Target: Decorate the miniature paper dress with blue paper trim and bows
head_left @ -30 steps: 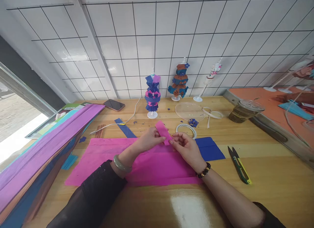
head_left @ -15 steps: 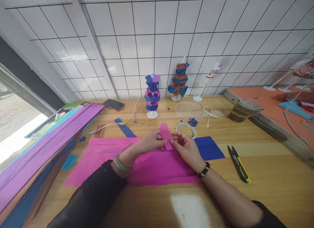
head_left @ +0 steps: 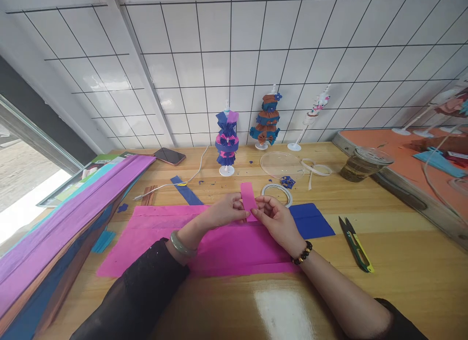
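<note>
A small folded strip of pink crepe paper (head_left: 248, 194) stands upright between my two hands. My left hand (head_left: 229, 208) pinches it along its left side, and my right hand (head_left: 275, 218) grips its lower right edge with thumb and fingers. Below them a large pink crepe paper sheet (head_left: 234, 252) lies flat on the wooden table. A dark blue paper piece (head_left: 312, 220) sits beside my right hand, partly under the sheet's right end. Just behind that hand lies a roll of white tape (head_left: 287, 199).
Green-and-yellow thread snips (head_left: 356, 245) rest at right. Behind stand paper-dressed figures on white stands, the nearest a blue-and-pink one (head_left: 227, 144). A lidded plastic cup (head_left: 366, 164) stands at back right, a phone (head_left: 170, 156) at back left. Long crepe sheets (head_left: 78, 215) are stacked at left.
The pink strip has shifted slightly up and to the right and is tilted a little differently in my fingers. Both hands have stayed nearly in place, still holding it.
</note>
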{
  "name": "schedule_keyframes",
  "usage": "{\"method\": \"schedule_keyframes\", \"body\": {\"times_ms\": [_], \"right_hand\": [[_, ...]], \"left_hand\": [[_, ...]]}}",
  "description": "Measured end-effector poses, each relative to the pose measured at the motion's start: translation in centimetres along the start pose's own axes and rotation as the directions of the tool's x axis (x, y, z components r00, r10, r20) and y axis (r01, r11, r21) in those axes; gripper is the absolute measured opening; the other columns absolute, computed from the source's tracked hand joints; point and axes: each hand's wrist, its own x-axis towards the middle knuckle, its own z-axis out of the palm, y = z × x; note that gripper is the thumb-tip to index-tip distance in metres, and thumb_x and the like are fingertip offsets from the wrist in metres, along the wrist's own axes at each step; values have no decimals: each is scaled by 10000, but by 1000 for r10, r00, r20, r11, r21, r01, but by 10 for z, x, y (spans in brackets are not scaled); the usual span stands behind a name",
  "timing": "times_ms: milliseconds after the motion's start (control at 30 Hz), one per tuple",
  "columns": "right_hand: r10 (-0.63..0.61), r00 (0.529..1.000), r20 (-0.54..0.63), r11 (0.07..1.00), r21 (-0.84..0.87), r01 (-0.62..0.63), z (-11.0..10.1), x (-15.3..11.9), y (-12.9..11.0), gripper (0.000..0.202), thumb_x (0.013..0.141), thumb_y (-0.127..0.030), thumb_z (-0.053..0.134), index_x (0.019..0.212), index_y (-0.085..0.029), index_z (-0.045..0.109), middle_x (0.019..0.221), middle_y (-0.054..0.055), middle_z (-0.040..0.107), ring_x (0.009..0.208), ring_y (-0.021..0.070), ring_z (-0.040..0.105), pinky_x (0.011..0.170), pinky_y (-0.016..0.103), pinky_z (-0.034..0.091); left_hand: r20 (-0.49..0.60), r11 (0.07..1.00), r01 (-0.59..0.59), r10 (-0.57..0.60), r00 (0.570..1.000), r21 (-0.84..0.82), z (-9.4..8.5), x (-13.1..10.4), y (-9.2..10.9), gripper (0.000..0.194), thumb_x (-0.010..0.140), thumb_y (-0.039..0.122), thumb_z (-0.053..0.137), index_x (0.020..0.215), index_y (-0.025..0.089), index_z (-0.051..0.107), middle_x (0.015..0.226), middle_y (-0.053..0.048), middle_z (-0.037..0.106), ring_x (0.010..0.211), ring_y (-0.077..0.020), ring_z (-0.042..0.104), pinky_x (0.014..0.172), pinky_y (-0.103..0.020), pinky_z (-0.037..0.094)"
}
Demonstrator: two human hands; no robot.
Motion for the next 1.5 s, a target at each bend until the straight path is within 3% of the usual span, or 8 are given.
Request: {"method": "schedule_keyframes", "body": {"times_ms": [267, 533, 700, 900, 1167, 1367, 1500], "right_hand": [[-4, 1000, -20, 1000, 6, 4, 0, 0, -2, 323, 728, -389, 651, 967, -209, 527, 785, 15, 644, 748, 151, 610, 705, 290, 479], [-15, 999, -42, 999, -35, 13, -2, 0, -2, 290, 752, -396, 615, 953, -205, 528, 728, 6, 633, 677, 144, 582, 626, 274, 458], [-22, 998, -60, 999, -37, 20, -1, 0, -4, 286, 747, -403, 617, 941, -212, 532, 715, 3, 630, 661, 147, 579, 612, 275, 459], [-33, 996, -80, 998, -59, 28, 0, 0, -5, 239, 749, -391, 616, 889, -212, 541, 726, 14, 632, 689, 154, 591, 636, 282, 473], [-37, 994, -99, 998, -61, 31, -1, 0, -3, 258, 737, -419, 622, 873, -217, 536, 738, 21, 634, 725, 167, 603, 657, 288, 482], [-86, 993, -81, 992, -103, 77, -1, -1, -3, 198, 768, -381, 599, 863, -211, 560, 776, 26, 630, 736, 160, 589, 672, 284, 472], [-95, 992, -83, 987, -139, 83, -2, -2, -5, 175, 783, -372, 580, 843, -207, 576, 766, 24, 619, 712, 160, 575, 663, 291, 468]], "left_hand": [[-66, 995, -76, 80, 995, 68, -4, 2, -6, 231, 724, 270, 610, 905, 128, 588, 646, 3, 568, 585, -95, 540, 583, -228, 413], [-106, 999, -28, 29, 994, 15, -4, 3, -6, 257, 713, 319, 635, 868, 123, 571, 586, 13, 559, 544, -95, 539, 583, -234, 423], [-104, 998, -12, 6, 995, -60, -3, 4, -4, 377, 740, 401, 605, 978, 111, 573, 637, -8, 577, 545, -93, 537, 583, -245, 444], [-21, 999, -24, 23, 1000, -39, -2, 2, -7, 445, 623, 294, 730, 1004, 122, 575, 735, -28, 609, 627, -103, 561, 619, -246, 442], [12, 997, 0, 1, 1000, -72, 0, 2, -9, 501, 621, 342, 732, 1031, 123, 544, 689, -22, 596, 599, -110, 572, 600, -260, 453], [27, 999, 12, -11, 1000, -40, 0, 2, -8, 439, 612, 373, 731, 926, 125, 551, 651, 1, 571, 571, -104, 563, 581, -256, 447], [-63, 999, -29, 31, 997, 32, -2, 4, -7, 333, 682, 373, 671, 880, 123, 576, 606, 23, 538, 573, -94, 541, 601, -246, 428]]}}
